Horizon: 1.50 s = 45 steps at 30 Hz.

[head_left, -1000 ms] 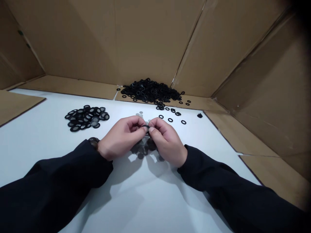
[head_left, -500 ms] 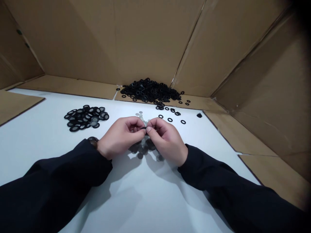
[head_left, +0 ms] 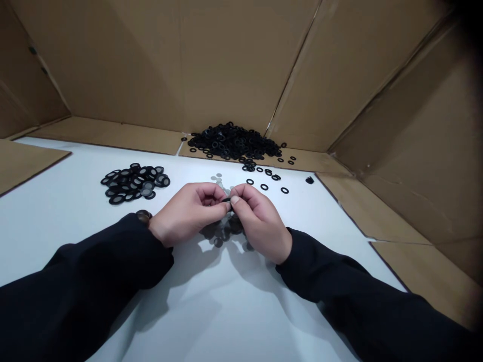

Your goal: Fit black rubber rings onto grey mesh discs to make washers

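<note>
Black ring, one, pinched between two sets of fingers, left hand, right hand

Loose, creased black sleeves and a dark, round-beaded left-side bracelet

No readable text, no labels, no numbers, no signs
</note>
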Available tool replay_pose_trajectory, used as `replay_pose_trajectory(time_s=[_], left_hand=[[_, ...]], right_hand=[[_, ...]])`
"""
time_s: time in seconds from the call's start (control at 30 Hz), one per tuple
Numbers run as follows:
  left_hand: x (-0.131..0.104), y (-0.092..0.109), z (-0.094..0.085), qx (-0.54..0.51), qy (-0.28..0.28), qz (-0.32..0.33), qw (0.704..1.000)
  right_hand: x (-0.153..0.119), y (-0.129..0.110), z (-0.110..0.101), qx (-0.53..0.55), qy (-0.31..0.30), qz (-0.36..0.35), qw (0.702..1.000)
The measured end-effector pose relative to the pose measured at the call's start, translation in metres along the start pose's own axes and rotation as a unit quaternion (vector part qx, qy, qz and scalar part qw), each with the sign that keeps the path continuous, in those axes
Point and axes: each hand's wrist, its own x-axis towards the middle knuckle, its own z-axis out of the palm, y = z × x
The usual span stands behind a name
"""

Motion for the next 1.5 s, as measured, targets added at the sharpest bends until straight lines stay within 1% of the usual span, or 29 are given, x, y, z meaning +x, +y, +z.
replay_pose_trajectory(time_s=[0.2, 0.3, 0.4, 0.53, 0.63, 0.8, 0.87, 1.0, 1.13, 1.37, 1.5], left_hand=[[0.0001, 0.0008, -0.0001, -0.006, -0.003, 0.004, 1.0], [0.0001, 0.0, -0.0009, -0.013, 0.008, 0.006, 1.0], [0.0002, -0.0008, -0.0017, -0.021, 0.025, -0.006, 0.999], [0.0005, -0.0019, -0.0018, -0.008, 0.034, -0.012, 0.999], [0.0006, -0.0026, -0.0021, 0.008, 0.044, -0.002, 0.999], [-0.0004, -0.003, -0.0023, 0.02, 0.033, 0.007, 0.999], [-0.0005, -0.0031, -0.0013, 0.026, 0.035, 0.011, 0.999], [0.0006, -0.0037, 0.0019, 0.018, 0.047, 0.027, 0.998], [0.0015, -0.0041, 0.0034, 0.012, 0.046, 0.023, 0.999], [-0.0003, -0.0025, 0.005, -0.007, 0.049, 0.018, 0.999], [0.0001, -0.0001, 0.0046, -0.014, 0.068, 0.019, 0.997]], right_hand=[[0.0005, 0.0006, 0.0015, 0.011, -0.002, 0.008, 1.0], [0.0015, 0.0006, 0.0022, 0.03, -0.016, 0.021, 0.999], [0.0022, 0.0013, 0.0018, 0.034, -0.029, 0.019, 0.999], [0.0021, 0.0029, 0.0005, 0.015, -0.017, -0.001, 1.0], [0.0017, 0.0029, 0.0, 0.014, -0.017, -0.009, 1.0], [0.0021, 0.0009, -0.0002, 0.027, -0.017, 0.01, 0.999], [0.0024, 0.0001, 0.0002, 0.019, -0.017, 0.007, 1.0], [0.0014, -0.001, 0.0017, -0.013, 0.007, -0.016, 1.0], [-0.0007, -0.0014, 0.0029, -0.026, 0.025, -0.027, 0.999], [0.0005, -0.0001, 0.0035, 0.017, 0.028, -0.011, 0.999], [0.0012, 0.0006, 0.0036, 0.038, 0.004, 0.005, 0.999]])
